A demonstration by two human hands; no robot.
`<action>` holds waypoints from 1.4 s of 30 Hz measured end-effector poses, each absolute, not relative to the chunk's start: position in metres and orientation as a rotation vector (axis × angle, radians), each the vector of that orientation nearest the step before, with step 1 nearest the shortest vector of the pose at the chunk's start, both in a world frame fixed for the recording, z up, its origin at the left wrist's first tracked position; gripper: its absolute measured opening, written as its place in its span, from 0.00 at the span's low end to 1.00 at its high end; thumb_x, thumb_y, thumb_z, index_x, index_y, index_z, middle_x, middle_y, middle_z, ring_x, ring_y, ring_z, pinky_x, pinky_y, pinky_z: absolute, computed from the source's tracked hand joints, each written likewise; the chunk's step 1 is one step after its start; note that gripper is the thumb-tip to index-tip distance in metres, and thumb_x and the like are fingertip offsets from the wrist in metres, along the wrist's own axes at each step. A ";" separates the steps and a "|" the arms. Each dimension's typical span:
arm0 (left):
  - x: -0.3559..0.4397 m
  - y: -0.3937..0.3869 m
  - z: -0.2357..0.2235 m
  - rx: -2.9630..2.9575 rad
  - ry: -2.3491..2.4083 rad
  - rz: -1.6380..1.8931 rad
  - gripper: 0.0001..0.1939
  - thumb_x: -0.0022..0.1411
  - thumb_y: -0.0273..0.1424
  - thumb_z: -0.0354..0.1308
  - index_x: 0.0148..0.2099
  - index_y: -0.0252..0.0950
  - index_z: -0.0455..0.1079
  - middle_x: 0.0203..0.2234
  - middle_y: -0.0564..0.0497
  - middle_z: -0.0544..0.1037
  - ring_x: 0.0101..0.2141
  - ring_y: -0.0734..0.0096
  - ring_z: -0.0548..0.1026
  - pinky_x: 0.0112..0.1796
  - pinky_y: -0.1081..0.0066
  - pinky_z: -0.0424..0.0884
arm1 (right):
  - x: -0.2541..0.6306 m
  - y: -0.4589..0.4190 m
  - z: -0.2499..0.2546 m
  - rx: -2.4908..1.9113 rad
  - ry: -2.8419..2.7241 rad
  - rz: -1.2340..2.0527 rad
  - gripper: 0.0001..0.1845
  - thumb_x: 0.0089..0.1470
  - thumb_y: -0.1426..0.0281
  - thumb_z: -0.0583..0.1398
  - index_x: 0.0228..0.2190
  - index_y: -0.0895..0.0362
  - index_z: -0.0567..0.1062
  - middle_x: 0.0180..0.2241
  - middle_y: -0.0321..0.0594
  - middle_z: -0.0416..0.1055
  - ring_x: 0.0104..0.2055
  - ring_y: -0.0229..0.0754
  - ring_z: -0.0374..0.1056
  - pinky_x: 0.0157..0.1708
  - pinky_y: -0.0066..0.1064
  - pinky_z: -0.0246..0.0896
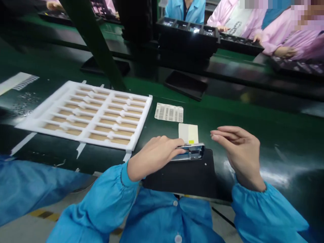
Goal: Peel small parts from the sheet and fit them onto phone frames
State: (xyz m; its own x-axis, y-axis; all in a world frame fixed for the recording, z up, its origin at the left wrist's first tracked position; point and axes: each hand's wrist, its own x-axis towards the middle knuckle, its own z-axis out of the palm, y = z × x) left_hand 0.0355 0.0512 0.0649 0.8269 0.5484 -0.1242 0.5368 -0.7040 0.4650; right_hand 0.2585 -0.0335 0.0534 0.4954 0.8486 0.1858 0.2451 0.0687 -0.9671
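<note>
My left hand lies closed over a small silver metal part, pressing it down on a black mat at the table's near edge. A cream paper slip with a yellow tab sticks out just behind the part. My right hand hovers to the right of the part, fingers drawn together and pointing left, with nothing that I can make out between them. Both arms wear blue sleeves.
A white foam tray with rows of tan slots sits to the left. A small white sheet of labels lies beyond the part. Black trays line the far side, where people in pink and blue coats work. A dark post slants upward.
</note>
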 end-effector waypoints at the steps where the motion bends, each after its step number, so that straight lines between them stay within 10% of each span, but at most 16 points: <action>1: 0.036 0.042 0.063 2.579 0.814 -0.013 0.13 0.72 0.41 0.48 0.42 0.41 0.70 0.27 0.54 0.78 0.29 0.65 0.77 0.26 0.71 0.55 | 0.251 -0.044 0.056 -1.501 -1.062 0.555 0.12 0.45 0.69 0.73 0.34 0.53 0.80 0.32 0.37 0.80 0.36 0.43 0.78 0.37 0.31 0.77; 26: 0.011 -0.003 0.002 2.659 0.729 0.719 0.13 0.73 0.31 0.48 0.41 0.35 0.73 0.32 0.53 0.81 0.34 0.72 0.79 0.37 0.70 0.67 | 0.206 -0.072 0.040 -1.607 -1.833 0.498 0.08 0.56 0.73 0.65 0.39 0.51 0.77 0.35 0.36 0.77 0.36 0.43 0.74 0.36 0.34 0.74; 42: 0.012 0.002 0.001 2.712 0.715 0.712 0.12 0.73 0.30 0.48 0.43 0.35 0.72 0.34 0.53 0.81 0.36 0.72 0.79 0.37 0.69 0.67 | 0.208 -0.099 0.010 -1.478 -2.293 -0.170 0.35 0.59 0.81 0.60 0.63 0.49 0.61 0.58 0.39 0.68 0.51 0.52 0.70 0.47 0.45 0.63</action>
